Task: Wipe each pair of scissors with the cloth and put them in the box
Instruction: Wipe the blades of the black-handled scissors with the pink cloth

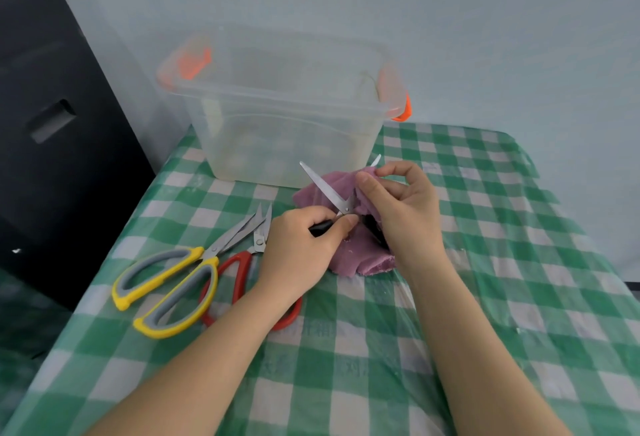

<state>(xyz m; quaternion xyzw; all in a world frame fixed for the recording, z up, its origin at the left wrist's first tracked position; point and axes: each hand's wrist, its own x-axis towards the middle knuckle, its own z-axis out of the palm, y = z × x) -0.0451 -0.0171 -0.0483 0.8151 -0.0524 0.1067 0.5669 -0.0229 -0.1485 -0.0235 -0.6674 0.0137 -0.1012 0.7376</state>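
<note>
Black-handled scissors [327,193], blades splayed, gripped at handle in left hand [301,248]; purple cloth [349,255] pinched round far blade by right hand [401,203]; advised: wipe pivot-to-tip, away from edge; clear storage box [284,117] just beyond.

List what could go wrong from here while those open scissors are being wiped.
1. The black-handled scissors are spread open; the right hand pinches the purple cloth round one blade, so its fingers could slide onto the edge.
2. The other blade points bare toward the clear plastic box and could scratch it.
3. The left hand works directly above the red-handled scissors and could knock them.
</note>
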